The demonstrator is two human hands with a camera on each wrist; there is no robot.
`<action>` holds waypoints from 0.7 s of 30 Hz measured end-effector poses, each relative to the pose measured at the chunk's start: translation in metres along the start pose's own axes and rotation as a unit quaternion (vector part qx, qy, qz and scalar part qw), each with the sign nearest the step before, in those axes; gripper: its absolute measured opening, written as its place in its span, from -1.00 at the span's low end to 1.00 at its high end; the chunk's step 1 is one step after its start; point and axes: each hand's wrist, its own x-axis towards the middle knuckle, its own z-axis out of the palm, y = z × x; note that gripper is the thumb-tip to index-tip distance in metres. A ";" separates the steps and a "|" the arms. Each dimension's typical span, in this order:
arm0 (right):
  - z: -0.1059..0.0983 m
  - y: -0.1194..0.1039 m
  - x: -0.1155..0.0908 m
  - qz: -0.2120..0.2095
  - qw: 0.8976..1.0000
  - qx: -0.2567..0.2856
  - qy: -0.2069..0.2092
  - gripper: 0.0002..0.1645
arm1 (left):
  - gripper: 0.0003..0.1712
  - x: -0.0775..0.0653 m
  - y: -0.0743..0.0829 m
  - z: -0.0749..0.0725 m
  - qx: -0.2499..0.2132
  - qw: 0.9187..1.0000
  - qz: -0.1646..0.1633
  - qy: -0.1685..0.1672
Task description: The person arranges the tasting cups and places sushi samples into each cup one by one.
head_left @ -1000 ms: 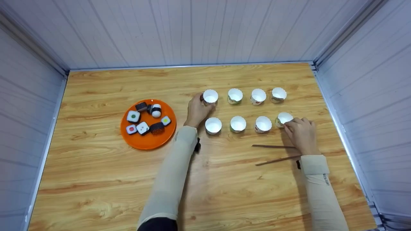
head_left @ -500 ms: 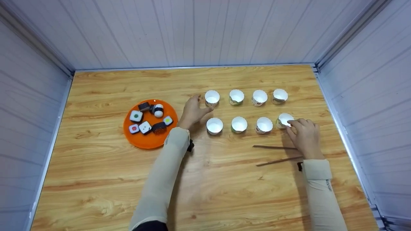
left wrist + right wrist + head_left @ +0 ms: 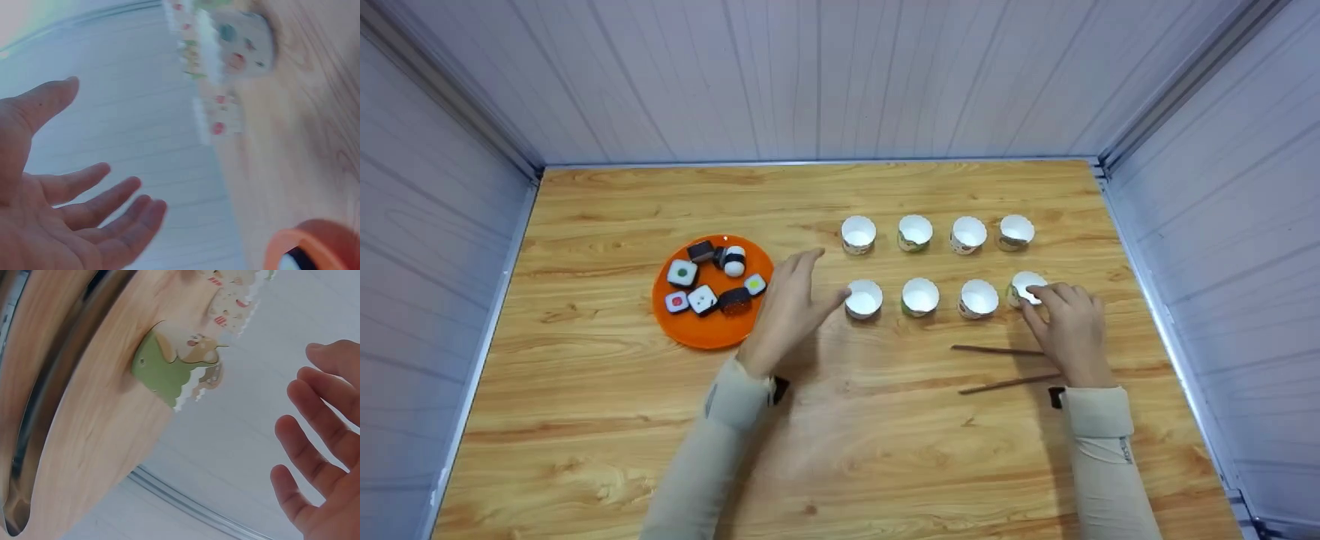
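Observation:
My left hand [image 3: 787, 319] hovers with spread fingers between the orange plate [image 3: 697, 337] and the front-left white paper cup [image 3: 863, 300]. Nothing lies in its palm in the left wrist view, where a printed cup [image 3: 242, 45] stands beyond the thumb. My right hand [image 3: 1072, 330] is raised by the front-right paper cup [image 3: 1024, 289], fingertips overlapping its rim in the head view. In the right wrist view a gap shows between these loosely bent fingers [image 3: 292, 396] and the green printed cup [image 3: 174, 365]. Several toy sushi pieces [image 3: 703, 300] lie on the plate.
Two rows of upright paper cups stand on the wood-grain table, the back row including a cup [image 3: 915, 234] with green print. Two brown chopsticks [image 3: 1005, 384] lie in front of the right-hand cups, partly under the right hand. Pale panel walls [image 3: 840, 82] enclose the table.
My left hand has let go of the back-left cup and drawn back toward me and left, nearer the plate. My right hand has stayed by the front-right cup, shifting only slightly.

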 end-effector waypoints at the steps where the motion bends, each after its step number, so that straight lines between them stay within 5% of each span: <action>1: -0.001 -0.001 -0.001 -0.002 1.000 0.000 0.001 -0.71 | -0.17 -0.010 0.002 -0.001 0.000 1.000 0.007 0.006; 8: -0.005 -0.008 -0.002 -0.013 1.000 0.003 0.007 -0.73 | -0.21 -0.056 -0.001 -0.008 0.016 0.998 0.042 0.050; 16: -0.008 -0.013 -0.001 -0.013 1.000 0.000 0.007 -0.73 | -0.21 -0.069 -0.020 -0.024 0.020 0.998 -0.021 0.059; 21: -0.009 -0.014 -0.002 -0.011 1.000 0.006 0.009 -0.72 | -0.27 -0.074 -0.043 -0.039 0.015 0.994 -0.038 0.103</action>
